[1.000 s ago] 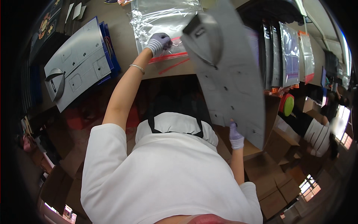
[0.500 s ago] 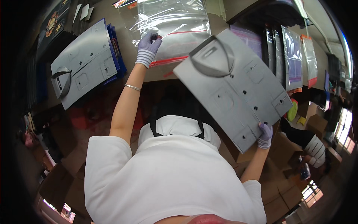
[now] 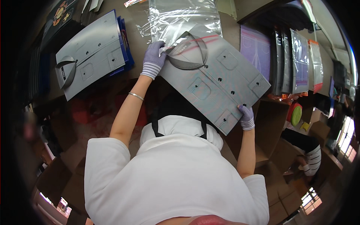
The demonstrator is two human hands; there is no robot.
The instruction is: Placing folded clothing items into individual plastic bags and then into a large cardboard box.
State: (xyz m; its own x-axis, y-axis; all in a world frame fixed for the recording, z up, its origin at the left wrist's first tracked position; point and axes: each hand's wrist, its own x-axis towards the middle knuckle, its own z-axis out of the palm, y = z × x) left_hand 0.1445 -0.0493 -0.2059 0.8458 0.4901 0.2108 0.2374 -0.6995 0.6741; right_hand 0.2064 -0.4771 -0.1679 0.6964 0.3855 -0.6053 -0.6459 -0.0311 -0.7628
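Ideally, the grey shirt-patterned card is held flat, its hem end pinched by the right grip; beside its collar, the left grip is half-curled, hold unclear.

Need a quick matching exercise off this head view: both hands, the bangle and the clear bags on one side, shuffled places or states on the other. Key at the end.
Column 1
1. Left hand
2. Right hand
3. Bangle
4. Clear bags

Column 2
A. Silver, worn on the left arm
B. Gripping the edge of the grey shirt-print sheet, at the end away from its collar
C. See-through, lying on the table
D. Beside the sheet's collar end

Pairs: 1-D, 2-B, 3-A, 4-C
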